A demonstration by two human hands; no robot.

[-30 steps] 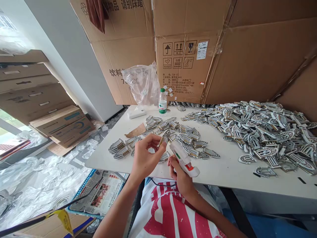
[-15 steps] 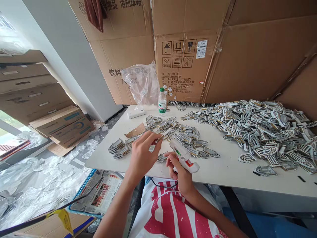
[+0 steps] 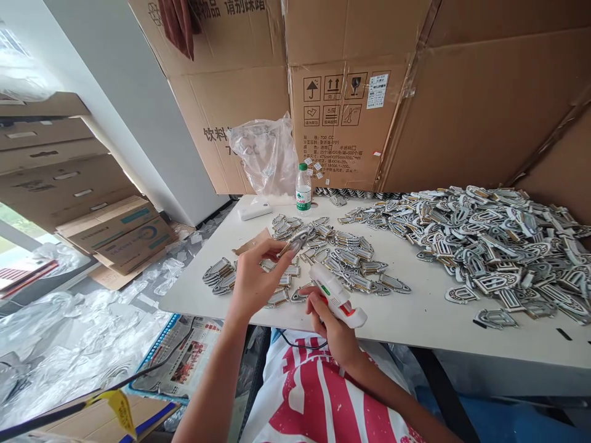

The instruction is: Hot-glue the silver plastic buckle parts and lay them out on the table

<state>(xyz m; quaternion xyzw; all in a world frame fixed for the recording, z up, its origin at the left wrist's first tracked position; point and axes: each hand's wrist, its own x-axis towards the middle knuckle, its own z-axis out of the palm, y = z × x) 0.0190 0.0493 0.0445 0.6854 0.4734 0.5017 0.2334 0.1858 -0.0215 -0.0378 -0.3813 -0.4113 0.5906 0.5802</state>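
Note:
Between the thumb and fingers of my left hand (image 3: 259, 275) is a small grey arch-shaped piece (image 3: 295, 241), held tilted above the table. My right hand (image 3: 333, 326) is wrapped round the handle of a white glue gun (image 3: 333, 294) with red and green details. The gun's nozzle points up and left, below and apart from the held piece. Several similar arch-shaped pieces (image 3: 353, 258) lie in overlapping groups just beyond my hands. Another small stack of pieces (image 3: 221, 275) sits to the left of my left hand.
A large heap of arch-shaped pieces (image 3: 498, 240) covers the table's right side. A green-capped bottle (image 3: 303, 192), a clear plastic bag (image 3: 268, 154) and a white box-like device (image 3: 255, 211) stand at the back. Cardboard (image 3: 351, 135) walls the far edge. Plastic wrapping (image 3: 69, 344) litters the floor.
My left hand has drawn slightly left and turned, so the held piece now shows its arched outline. The glue gun has moved a little left and down, away from the piece.

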